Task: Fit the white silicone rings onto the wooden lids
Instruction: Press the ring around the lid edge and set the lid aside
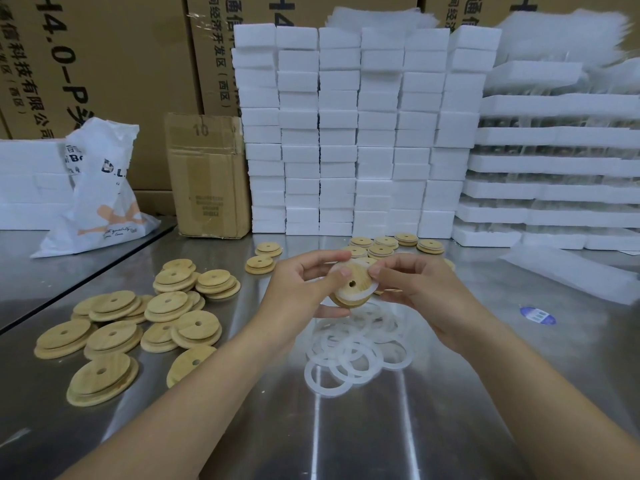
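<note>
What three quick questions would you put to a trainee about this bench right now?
1. True or false: the right hand alone holds the wooden lid.
2. On the metal table, the loose rings lie: A) at the far left, B) in the middle, just nearer than the hands, C) at the far right.
3. On which side of the person is the big pile of bare lids?

Key
1. False: the left hand grips it too, while the right pinches the white ring onto it.
2. B.
3. The person's left.
</note>
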